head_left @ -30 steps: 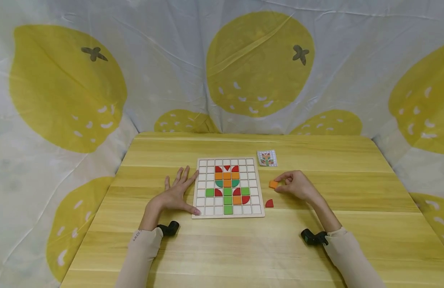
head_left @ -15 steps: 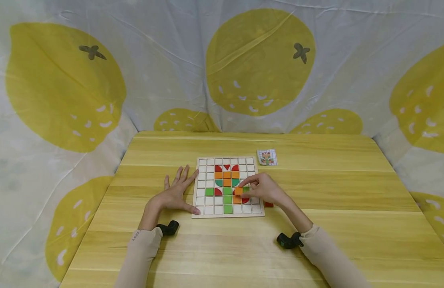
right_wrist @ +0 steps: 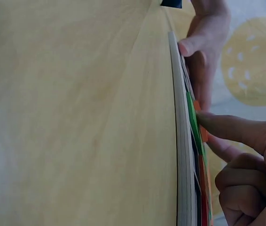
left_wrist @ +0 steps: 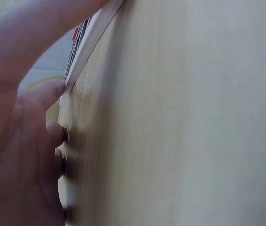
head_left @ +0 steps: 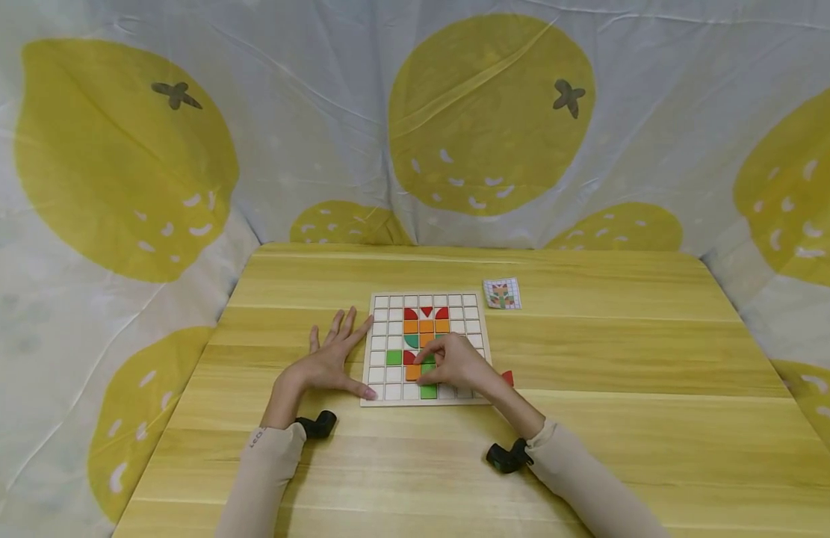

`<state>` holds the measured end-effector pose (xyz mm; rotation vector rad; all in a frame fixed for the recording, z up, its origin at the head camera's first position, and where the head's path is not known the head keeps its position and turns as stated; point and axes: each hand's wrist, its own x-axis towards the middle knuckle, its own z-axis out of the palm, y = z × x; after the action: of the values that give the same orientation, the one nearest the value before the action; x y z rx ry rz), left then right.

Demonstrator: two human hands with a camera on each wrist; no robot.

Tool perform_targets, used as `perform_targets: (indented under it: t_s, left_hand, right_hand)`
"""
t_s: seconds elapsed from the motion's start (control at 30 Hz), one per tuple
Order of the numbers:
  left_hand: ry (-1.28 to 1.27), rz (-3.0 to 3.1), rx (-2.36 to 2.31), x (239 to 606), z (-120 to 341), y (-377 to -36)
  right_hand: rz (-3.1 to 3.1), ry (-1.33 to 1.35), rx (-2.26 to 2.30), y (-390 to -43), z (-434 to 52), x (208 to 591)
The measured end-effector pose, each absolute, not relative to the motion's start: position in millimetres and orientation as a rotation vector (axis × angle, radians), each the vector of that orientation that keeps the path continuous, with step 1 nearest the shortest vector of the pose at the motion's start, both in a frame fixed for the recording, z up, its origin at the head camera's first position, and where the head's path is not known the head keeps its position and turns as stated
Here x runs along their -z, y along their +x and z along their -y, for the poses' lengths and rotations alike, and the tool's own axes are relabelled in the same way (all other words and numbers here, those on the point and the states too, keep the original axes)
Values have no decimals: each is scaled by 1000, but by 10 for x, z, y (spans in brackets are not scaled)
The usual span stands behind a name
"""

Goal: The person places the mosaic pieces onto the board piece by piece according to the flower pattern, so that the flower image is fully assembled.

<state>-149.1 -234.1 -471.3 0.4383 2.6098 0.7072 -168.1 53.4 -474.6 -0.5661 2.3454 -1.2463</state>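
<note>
My left hand (head_left: 327,366) lies with spread fingers along the left side of a wooden grid board (head_left: 388,403), its thumb on the near left corner. Over the board, my right hand (head_left: 455,362) pinches an orange square tile (head_left: 412,372) between thumb and index finger. That tile is just left of the green column, below a red quarter-circle tile (head_left: 410,357). In the right wrist view the orange tile (right_wrist: 204,133) stands slightly proud of the board, by the thumb. Red, orange and green tiles fill other cells; my right hand hides several on the right side.
A small printed pattern card (head_left: 502,294) lies beyond the board's far right corner. One red quarter-circle tile (head_left: 507,378) sits on the wooden table (head_left: 616,359) right of the board, partly behind my right wrist. A lemon-print curtain (head_left: 267,149) surrounds the table's far side.
My right hand has carried the orange tile from the table right of the board leftward, across it to the cell left of the green column. The left hand has stayed put.
</note>
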Motion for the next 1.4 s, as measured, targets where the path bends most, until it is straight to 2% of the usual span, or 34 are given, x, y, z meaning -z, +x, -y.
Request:
perform_targets:
  t_s: [0.77, 1.03, 1.4]
  left_hand:
    - [443, -2604, -720, 4683, 2337, -1500]
    - [446, -2602, -727, 4680, 2335, -1506]
    - [451, -2609, -717, 4722, 2342, -1496]
  right_hand:
    - [-2334, -522, 1298, -1651, -542, 4714]
    - [-2340, -462, 1344, -1724, -1036, 4618]
    - [-2371, -349, 1357, -1749, -1850, 4675]
